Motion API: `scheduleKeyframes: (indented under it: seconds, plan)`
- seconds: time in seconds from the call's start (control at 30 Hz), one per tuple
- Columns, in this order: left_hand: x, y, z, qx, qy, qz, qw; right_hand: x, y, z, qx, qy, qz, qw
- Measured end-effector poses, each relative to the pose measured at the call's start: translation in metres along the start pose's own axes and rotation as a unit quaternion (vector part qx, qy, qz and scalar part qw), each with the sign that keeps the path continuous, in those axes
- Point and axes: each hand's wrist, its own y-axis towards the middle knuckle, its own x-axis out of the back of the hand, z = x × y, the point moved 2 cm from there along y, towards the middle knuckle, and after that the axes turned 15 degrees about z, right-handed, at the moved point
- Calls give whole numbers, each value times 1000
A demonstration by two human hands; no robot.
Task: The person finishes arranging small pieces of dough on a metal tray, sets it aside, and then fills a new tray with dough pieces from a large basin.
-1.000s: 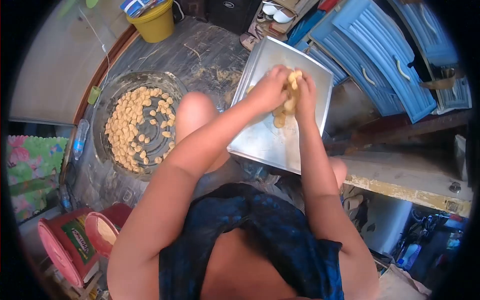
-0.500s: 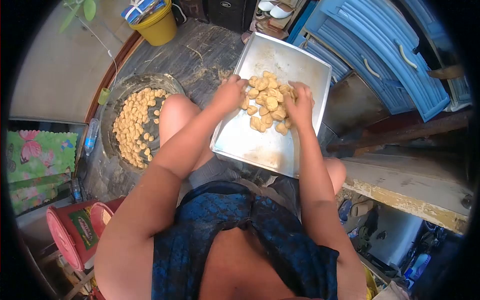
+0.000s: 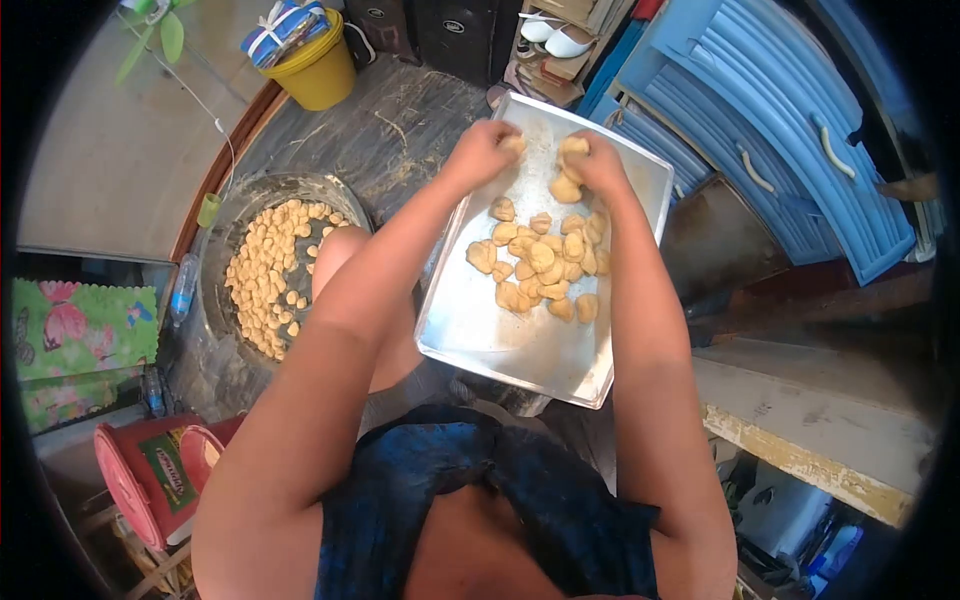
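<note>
A rectangular metal baking tray (image 3: 470, 335) rests across my lap, tilted in view. Tan, lumpy dough pieces (image 3: 540, 258) lie heaped and scattered over its middle. Near the tray's far left corner, my left hand (image 3: 485, 155) is closed on a dough piece (image 3: 516, 144). At the far right side, my right hand (image 3: 602, 168) curls around a dough piece (image 3: 574, 146), with more lumps just under its fingers. To my left, a wide round metal pan (image 3: 212, 300) on the floor holds many smaller dough pieces (image 3: 265, 270).
Blue louvred cabinet doors (image 3: 770, 130) stand at the right, above a worn wooden ledge (image 3: 800, 455). A yellow bucket (image 3: 318, 85) sits at the far left, and a plastic bottle (image 3: 184, 290) stands beside the pan. Red tubs (image 3: 140, 480) are at the near left.
Both hands have moved from the sides of the heap to the tray's far end, taking dough pieces along. The heap has spread out, and the tray appears lower in view.
</note>
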Motion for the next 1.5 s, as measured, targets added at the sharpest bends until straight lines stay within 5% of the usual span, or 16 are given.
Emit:
scheduleKeyframes:
  seconds: [0.13, 0.17, 0.33, 0.37, 0.43, 0.6, 0.7, 0.9, 1.0, 1.07, 1.13, 1.23, 1.3, 1.4, 1.47, 1.5]
  plan:
    - [-19, 56, 16, -20, 78, -79, 994, -3, 13, -4, 85, -108, -219, 966]
    - [-19, 57, 8, 11, -7, -82, 997, -3, 14, -5, 84, -112, -218, 966]
    - [-22, 62, 0, -2, 22, -83, 996, 4, 16, 15, -87, -196, -170, 962]
    - [-22, 61, 1, -11, 39, -98, 994, 3, 22, 9, -87, -195, -168, 962]
    - [-23, 60, 7, -38, 41, -109, 993, 4, 34, -5, 58, -154, -185, 969]
    - [-25, 58, 7, -64, -26, -138, 988, 12, 25, -5, -23, -122, -119, 985]
    - [-26, 63, 4, -50, 79, -91, 991, 11, 17, 0, -28, -138, -148, 979]
    - [-30, 72, -5, -112, 254, -169, 946, 24, 6, -13, -49, -67, -135, 987]
    - [-33, 72, -17, -229, 292, -84, 925, 30, 9, -24, 16, 53, -221, 974]
    - [-39, 74, -18, -148, 309, 37, 939, 26, 7, -27, 23, -58, -266, 962]
    - [-45, 82, -12, -152, 316, 34, 936, 28, 5, -24, 7, -111, -220, 969]
    - [-44, 85, -13, -150, 328, 23, 932, 32, -4, -14, 59, -217, -293, 929]
    - [-44, 84, -15, -147, 326, 23, 933, 19, -13, -11, 49, -136, -112, 983]
    - [-45, 81, -19, -137, 300, -4, 944, 8, -33, -5, 35, -163, 1, 986]
    - [-44, 84, -22, -171, 282, -7, 944, 17, -40, -10, -1, -52, 22, 998]
    - [-44, 86, -23, -170, 281, -6, 944, 26, -46, -8, 9, 50, -65, 997]
